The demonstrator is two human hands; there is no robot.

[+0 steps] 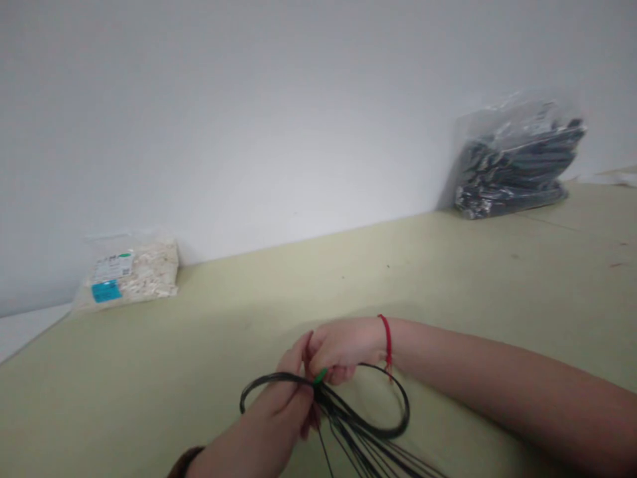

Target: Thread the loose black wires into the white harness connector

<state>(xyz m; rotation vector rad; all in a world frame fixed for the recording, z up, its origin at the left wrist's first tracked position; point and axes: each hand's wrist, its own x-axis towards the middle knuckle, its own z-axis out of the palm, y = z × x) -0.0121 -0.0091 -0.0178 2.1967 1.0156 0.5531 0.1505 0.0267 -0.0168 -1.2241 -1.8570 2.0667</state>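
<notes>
A bundle of thin black cables is gathered at its middle, with a loop out to either side and loose strands running down toward the bottom edge. My left hand is closed around the gathered middle. Close against it, my right hand has its fingers curled at a short green tie on the bundle. The two hands touch, and the fingertips are partly hidden behind the cables and each other.
On the pale green table, a clear bag of small white parts lies at the left. A clear bag of dark grey pieces leans on the white wall at the right.
</notes>
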